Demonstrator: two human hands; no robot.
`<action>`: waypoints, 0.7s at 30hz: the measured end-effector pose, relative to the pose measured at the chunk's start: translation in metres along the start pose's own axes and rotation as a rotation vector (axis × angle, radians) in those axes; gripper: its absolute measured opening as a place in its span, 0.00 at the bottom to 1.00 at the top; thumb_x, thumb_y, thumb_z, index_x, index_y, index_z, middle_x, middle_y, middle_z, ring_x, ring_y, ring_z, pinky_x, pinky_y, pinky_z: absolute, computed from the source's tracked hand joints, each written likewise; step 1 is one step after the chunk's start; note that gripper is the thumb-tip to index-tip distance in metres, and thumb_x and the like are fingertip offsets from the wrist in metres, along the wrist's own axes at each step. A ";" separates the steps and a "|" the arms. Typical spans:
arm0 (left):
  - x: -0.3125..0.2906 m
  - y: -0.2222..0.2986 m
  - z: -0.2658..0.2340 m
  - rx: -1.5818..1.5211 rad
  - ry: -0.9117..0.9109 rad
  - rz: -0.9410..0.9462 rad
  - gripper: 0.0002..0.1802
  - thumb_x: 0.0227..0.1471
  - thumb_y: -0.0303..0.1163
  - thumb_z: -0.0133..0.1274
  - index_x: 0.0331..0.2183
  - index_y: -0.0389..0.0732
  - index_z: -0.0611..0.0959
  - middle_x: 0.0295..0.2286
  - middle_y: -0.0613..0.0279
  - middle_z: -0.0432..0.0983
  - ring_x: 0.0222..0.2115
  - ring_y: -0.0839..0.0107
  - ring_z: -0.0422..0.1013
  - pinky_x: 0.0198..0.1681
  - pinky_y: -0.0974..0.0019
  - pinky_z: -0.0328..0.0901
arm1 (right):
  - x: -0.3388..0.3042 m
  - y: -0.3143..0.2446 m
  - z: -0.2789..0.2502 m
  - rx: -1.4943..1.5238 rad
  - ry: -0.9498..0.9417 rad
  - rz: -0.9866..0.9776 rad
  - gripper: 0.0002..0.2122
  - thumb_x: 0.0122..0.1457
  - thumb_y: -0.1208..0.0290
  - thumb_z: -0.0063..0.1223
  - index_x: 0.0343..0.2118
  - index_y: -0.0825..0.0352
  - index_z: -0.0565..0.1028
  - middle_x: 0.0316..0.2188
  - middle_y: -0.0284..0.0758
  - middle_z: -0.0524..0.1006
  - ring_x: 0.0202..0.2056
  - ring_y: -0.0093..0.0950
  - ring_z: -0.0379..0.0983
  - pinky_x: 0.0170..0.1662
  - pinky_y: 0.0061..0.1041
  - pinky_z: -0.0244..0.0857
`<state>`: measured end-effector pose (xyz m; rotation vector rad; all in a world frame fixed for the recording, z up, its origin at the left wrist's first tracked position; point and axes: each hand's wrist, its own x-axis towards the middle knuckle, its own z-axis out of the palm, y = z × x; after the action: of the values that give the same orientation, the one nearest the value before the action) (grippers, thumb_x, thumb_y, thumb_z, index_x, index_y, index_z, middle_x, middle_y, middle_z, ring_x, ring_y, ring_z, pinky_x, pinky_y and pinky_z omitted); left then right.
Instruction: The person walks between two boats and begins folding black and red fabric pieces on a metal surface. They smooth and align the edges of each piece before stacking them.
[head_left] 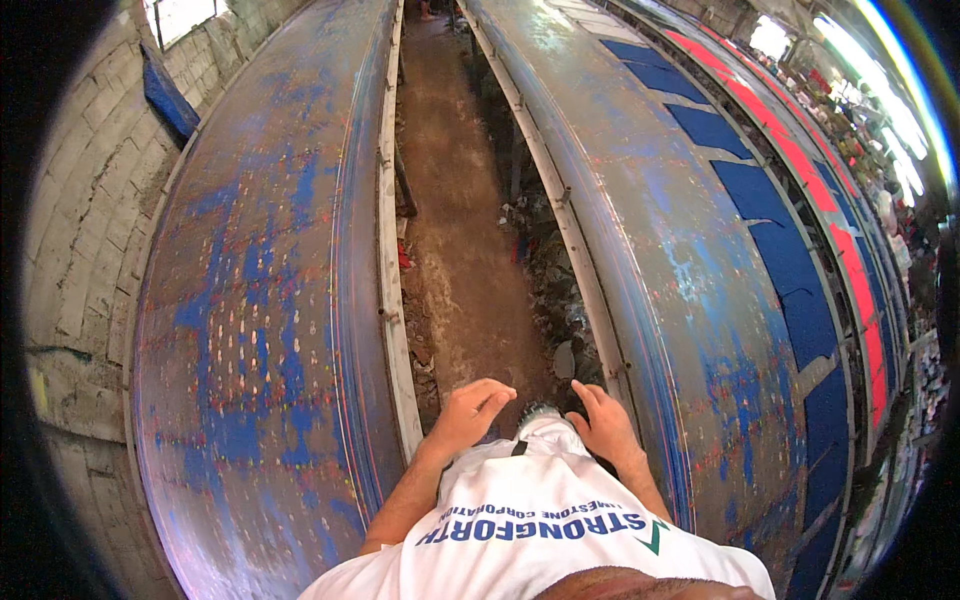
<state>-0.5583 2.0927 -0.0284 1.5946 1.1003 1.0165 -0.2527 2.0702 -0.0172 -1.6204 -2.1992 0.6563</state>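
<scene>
My left hand (472, 412) is held in front of my body, close to the inner edge of the long left table (260, 400). Its fingers are loosely bent with the thumb apart, and nothing shows in them. My right hand (604, 422) hangs in the air beside the inner rail of the long right table (670, 250), its fingers stretched forward and slightly apart, also without anything in it. Both tabletops are grey with blue paint stains and small coloured specks. Neither hand appears to touch a table.
A narrow brown dirt aisle (465, 220) runs ahead between the tables, with debris along its right side. Blue fabric pieces (780, 270) lie along the right table's far side. Beyond them run red strips (850, 265). A block wall (90, 230) stands at the left.
</scene>
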 end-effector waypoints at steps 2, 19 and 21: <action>0.037 -0.010 -0.021 -0.040 0.025 0.005 0.16 0.72 0.38 0.55 0.42 0.34 0.89 0.41 0.54 0.87 0.43 0.61 0.83 0.49 0.61 0.75 | 0.045 0.011 0.002 0.039 0.005 0.011 0.31 0.64 0.68 0.65 0.68 0.67 0.68 0.56 0.50 0.77 0.50 0.52 0.78 0.52 0.45 0.74; 0.484 -0.065 -0.194 0.201 -0.142 0.069 0.12 0.68 0.34 0.59 0.45 0.35 0.89 0.43 0.53 0.86 0.45 0.57 0.82 0.51 0.57 0.75 | 0.579 0.079 -0.023 0.072 0.000 -0.258 0.35 0.64 0.70 0.66 0.72 0.67 0.62 0.56 0.51 0.76 0.46 0.48 0.80 0.48 0.43 0.76; 0.528 -0.080 -0.224 0.148 -0.043 -0.024 0.14 0.69 0.35 0.57 0.46 0.34 0.88 0.43 0.53 0.86 0.45 0.58 0.82 0.51 0.60 0.75 | 0.638 0.084 -0.032 0.080 0.030 -0.293 0.35 0.64 0.71 0.66 0.71 0.68 0.62 0.55 0.50 0.76 0.46 0.47 0.80 0.48 0.42 0.76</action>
<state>-0.6487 2.6635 0.0136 1.7083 1.1851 0.8988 -0.3590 2.7056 -0.0403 -1.2277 -2.2946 0.6212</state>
